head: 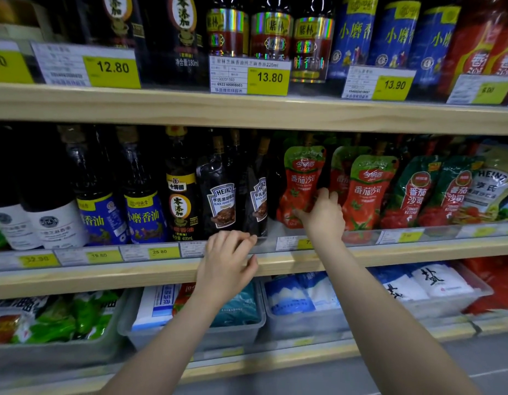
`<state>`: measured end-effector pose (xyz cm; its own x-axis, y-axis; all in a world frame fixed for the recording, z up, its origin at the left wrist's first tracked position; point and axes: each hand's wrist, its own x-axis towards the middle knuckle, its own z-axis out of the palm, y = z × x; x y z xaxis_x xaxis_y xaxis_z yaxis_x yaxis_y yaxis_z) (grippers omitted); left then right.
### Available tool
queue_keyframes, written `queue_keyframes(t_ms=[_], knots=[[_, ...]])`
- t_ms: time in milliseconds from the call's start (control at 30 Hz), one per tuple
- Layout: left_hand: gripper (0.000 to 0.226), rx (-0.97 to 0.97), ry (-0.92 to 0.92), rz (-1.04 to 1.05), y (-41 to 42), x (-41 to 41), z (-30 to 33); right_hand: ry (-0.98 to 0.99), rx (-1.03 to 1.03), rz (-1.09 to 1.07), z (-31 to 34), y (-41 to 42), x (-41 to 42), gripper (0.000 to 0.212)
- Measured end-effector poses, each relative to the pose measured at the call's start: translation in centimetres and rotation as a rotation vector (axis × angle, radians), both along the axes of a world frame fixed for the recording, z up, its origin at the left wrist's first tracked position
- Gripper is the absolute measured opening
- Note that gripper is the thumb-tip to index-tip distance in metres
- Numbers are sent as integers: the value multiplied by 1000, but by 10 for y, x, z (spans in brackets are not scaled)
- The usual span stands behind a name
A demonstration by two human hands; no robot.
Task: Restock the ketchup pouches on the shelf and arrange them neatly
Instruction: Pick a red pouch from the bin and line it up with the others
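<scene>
Ketchup pouch (pixel 300 183) right of centre stands upright as the right hand (pixel 322 215) pinches its lower edge to straighten it; the left hand (pixel 227 260), fingers loosely curled, steadies on the shelf (pixel 104 275) rail.

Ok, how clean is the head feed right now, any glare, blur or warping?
Head view: shelf edges bow from wide-angle distortion; the clear price-tag strip is hazy with glare; middle-shelf backs are dark; corners soft, yet the ketchup pouch at the right hand reads sharp.
</scene>
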<state>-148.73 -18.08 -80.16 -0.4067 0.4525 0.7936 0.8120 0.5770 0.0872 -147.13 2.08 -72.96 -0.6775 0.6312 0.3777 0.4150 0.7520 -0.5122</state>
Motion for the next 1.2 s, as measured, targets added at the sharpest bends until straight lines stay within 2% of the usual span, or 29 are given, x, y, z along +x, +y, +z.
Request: queue_keyframes(t_ms=[100, 200, 300, 400, 500, 633, 700, 767, 867, 1000, 1067, 1200], knots=[[30, -23, -22, -12, -1, 3, 5, 12, 8, 33, 4, -5, 6, 62], [33, -46, -69, -49, -7, 8, 9, 119, 5, 179, 2, -17, 27, 66], [31, -17, -113, -123, -28, 21, -7, 205, 17, 407, -17, -40, 62, 54], [31, -15, -214, -122, -69, 41, -40, 251, 64, 546, -51, -62, 95, 41], [43, -92, -351, -54, -112, 50, -67, 130, -39, 688, -88, -85, 108, 39], [74, -359, -521, 57, -131, 35, -82, -118, -148, 783, -128, -116, 94, 41], [71, -447, -493, 29, -124, 29, -81, -148, -219, 771, -139, -128, 85, 41], [60, -498, -368, 11, -116, 26, -87, -153, -272, 753, -147, -133, 80, 40], [49, -422, -281, 38, -109, 31, -96, -186, -287, 737, -155, -129, 83, 40], [39, -307, -304, 43, -102, 44, -101, -195, -298, 708, -157, -116, 90, 42], [31, -212, -375, -3, -91, 55, -91, -176, -304, 721, -154, -112, 93, 48], [25, -170, -408, -104, -63, 71, -67, 2, -365, 716, -144, -103, 97, 58]])
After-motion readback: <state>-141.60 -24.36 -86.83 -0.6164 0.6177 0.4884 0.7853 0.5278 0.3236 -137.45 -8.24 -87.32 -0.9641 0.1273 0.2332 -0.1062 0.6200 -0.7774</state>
